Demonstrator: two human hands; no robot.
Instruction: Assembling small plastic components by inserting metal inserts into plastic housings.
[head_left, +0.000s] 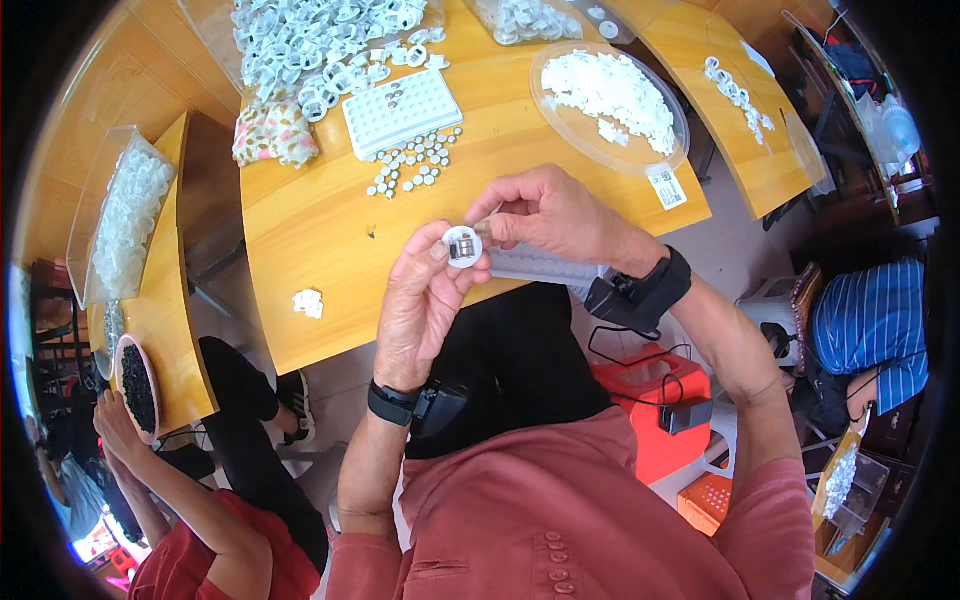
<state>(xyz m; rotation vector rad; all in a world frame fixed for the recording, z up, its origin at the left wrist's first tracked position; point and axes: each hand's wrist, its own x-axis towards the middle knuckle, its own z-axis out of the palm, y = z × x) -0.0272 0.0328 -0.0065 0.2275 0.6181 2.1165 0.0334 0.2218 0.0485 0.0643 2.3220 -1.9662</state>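
Observation:
My left hand (415, 295) is closed round a small round white plastic housing (463, 247), holding it up between thumb and fingers. Silvery metal shows inside its face. At the housing's right edge, my right hand (550, 212) has its fingers pinched together; what lies between them, if anything, is hidden. Below that hand, along the table's near edge, is a pale tray with rows of small pits (540, 268), partly covered by the wrist. Farther off, several small silver discs like button cells (415, 160) lie loose beside a white pitted tray (400, 112).
A heap of clear-white plastic parts (330, 45) covers the far left of the table (320, 230). A round dish (683, 140) of white pieces stands far right. A floral cloth bundle (275, 134) lies left. Another person's hands (118, 425) are by a bowl of black pieces (140, 390).

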